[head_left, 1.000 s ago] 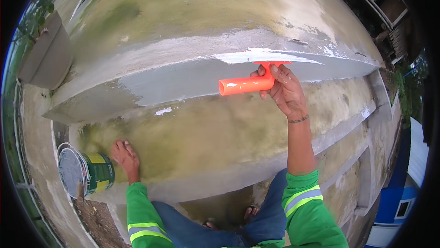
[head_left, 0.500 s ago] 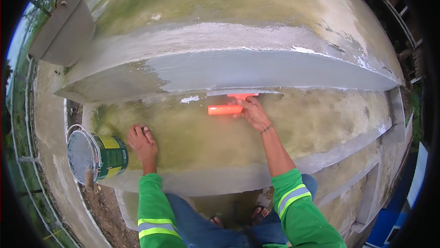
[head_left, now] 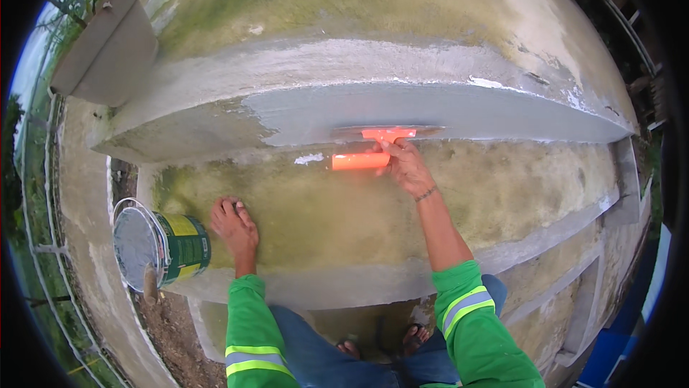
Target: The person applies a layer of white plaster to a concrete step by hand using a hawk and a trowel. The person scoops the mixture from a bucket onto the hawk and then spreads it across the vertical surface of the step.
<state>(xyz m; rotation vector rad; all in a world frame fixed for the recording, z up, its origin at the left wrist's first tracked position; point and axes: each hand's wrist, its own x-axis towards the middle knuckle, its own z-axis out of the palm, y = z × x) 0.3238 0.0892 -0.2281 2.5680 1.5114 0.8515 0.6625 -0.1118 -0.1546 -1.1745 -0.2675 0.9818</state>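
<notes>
My right hand (head_left: 404, 166) grips an orange-handled finishing trowel (head_left: 360, 161), its thin metal blade laid against the upright face of a concrete step (head_left: 474, 112). Wet-looking grey coating covers most of that face; its left end is bare, stained concrete. On the mossy tread (head_left: 301, 223) below, my left hand (head_left: 235, 224) rests with fingers bent and spread a little, holding nothing. Beside it stands a green and yellow bucket (head_left: 188, 248), tilted in view, with grey paste inside and a wooden stick handle (head_left: 150, 284) leaning out.
A large grey planter (head_left: 108, 47) with a leafy plant stands on the upper step at far left. White blobs of coating (head_left: 308, 159) lie on the tread. A wire fence (head_left: 50, 248) runs along the left, past bare soil (head_left: 172, 330).
My right hand has moved the trowel slightly up, from the base of the step's face onto its coated surface. My left hand stays resting on the tread. The whole view has shifted a little.
</notes>
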